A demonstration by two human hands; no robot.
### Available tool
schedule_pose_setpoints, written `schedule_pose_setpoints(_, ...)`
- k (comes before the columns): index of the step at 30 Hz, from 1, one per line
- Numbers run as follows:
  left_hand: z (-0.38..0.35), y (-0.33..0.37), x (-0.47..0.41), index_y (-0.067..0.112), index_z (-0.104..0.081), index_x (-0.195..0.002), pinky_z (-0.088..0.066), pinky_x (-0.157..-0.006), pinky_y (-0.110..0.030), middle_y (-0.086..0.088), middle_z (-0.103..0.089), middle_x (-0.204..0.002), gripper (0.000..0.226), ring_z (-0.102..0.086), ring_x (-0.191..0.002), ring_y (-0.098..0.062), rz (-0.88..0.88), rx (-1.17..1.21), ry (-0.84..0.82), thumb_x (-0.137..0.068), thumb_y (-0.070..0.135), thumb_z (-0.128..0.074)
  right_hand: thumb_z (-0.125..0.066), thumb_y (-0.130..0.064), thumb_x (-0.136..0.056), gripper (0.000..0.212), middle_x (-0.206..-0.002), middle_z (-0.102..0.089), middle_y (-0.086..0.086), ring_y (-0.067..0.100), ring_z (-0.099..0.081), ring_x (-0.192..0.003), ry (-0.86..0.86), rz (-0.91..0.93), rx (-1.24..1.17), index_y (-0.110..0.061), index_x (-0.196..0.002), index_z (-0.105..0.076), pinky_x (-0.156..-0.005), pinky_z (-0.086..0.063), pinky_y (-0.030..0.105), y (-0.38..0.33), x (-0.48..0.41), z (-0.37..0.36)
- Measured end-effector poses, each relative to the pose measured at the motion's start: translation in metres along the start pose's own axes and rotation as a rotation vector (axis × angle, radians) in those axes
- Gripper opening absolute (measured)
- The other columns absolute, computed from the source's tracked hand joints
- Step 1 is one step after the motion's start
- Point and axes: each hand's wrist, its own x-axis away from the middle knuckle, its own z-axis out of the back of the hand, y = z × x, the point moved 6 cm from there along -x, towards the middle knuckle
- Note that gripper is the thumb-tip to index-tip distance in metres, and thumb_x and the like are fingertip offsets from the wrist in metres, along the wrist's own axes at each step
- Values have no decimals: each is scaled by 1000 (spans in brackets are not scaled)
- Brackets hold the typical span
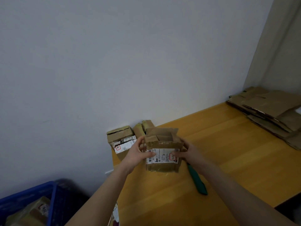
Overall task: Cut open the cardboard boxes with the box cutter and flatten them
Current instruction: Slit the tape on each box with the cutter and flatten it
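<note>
Surface: a yellow wooden table (219, 144) fills the lower right of the frame, its grain running in long pale bands; its left edge drops away near the centre bottom.
Room: a plain grey-white wall (114, 54) takes up the whole upper left and centre; a beige panel or curtain (280, 46) stands in the upper right corner.
Held box: a small cardboard box (162, 150) sits at the centre of the frame, its top flaps open and a white shipping label on the side facing the camera.
Left hand: the left hand (138, 154) grips the box's left side, thumb on the label face, fingers curled round the far side.
Right hand: the right hand (187, 152) grips the box's right side, thumb on the label near a red mark.
Box cutter: a green box cutter (197, 180) lies on the table just below the right forearm, untouched.
Waiting boxes: two more boxes (120, 139) stand against the wall at the table's far left corner, behind the held one.
Flattened stack: flattened cardboard (268, 110) lies piled at the right edge of the frame, on the table.
Crate: a blue crate (32, 196) in the lower left corner holds further parcels.
</note>
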Motion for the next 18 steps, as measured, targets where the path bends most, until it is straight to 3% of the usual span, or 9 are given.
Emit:
schedule_pose_setpoints(3, 4, 4, 1, 28, -48, -122, -55, -75, -21, 4, -62, -115, 63, -60, -105, -8, -81, -106, 66, -75, -1, -79, -71, 0, -78, 71, -128, -56, -3, 19, -56, -116, -94, 8, 79, -37, -133, -47, -86, -54, 34, -6, 5, -3)
schedule_pose_setpoints(6, 11, 12, 2, 34, -46, -119, -46, -76, -11, 15, -56, -114, 65, -53, -101, 1, -212, -404, 179, -72, 7, -82, -69, -24, -75, 77, -141, -49, -2, 22, -46, -128, -165, -138, -24, -31, -145, -37, -102, -38, 40, 0, 5, 3)
schedule_pose_setpoints(9, 8, 10, 0, 37, -44, -120, -42, -82, -10, 16, -51, -117, 70, -51, -107, -6, -266, -570, 177, -70, 10, -84, -69, -45, -82, 68, -135, -53, 4, 22, -53, -120, -86, -215, 157, -24, -141, -42, -89, -47, 31, 0, 4, 6)
schedule_pose_setpoints(11, 0, 7, -1, 37, -45, -123, -47, -87, -19, 15, -50, -120, 70, -53, -112, -11, -292, -638, 144, -71, 11, -83, -67, -37, -87, 50, -120, -58, 5, 18, -60, -103, -28, -219, 303, -19, -130, -48, -71, -51, 23, -2, 2, 0)
schedule_pose_setpoints(13, -6, 7, 0, 32, -46, -131, -48, -92, -25, 12, -50, -126, 71, -52, -117, -13, -307, -680, 152, -73, 12, -82, -59, -16, -94, 33, -112, -59, 10, 21, -59, -97, 78, -212, 378, -10, -125, -52, -70, -54, 27, -2, -2, 0)
schedule_pose_setpoints(15, -4, 4, -1, 29, -38, -143, -45, -99, -28, 7, -43, -142, 81, -44, -128, -15, -288, -746, 173, -76, 15, -81, -45, -4, -96, 27, -105, -60, 14, 26, -59, -96, 175, -229, 357, -2, -121, -56, -73, -54, 33, 2, -5, 6)
schedule_pose_setpoints(18, 2, -13, -3, 37, -20, -151, -42, -106, -35, -1, -28, -153, 94, -35, -136, -19, -123, -802, 47, -80, 14, -77, -38, 2, -97, 23, -89, -58, 9, 17, -56, -76, 268, -244, 222, -3, -109, -57, -57, -46, 24, 5, 0, 14)
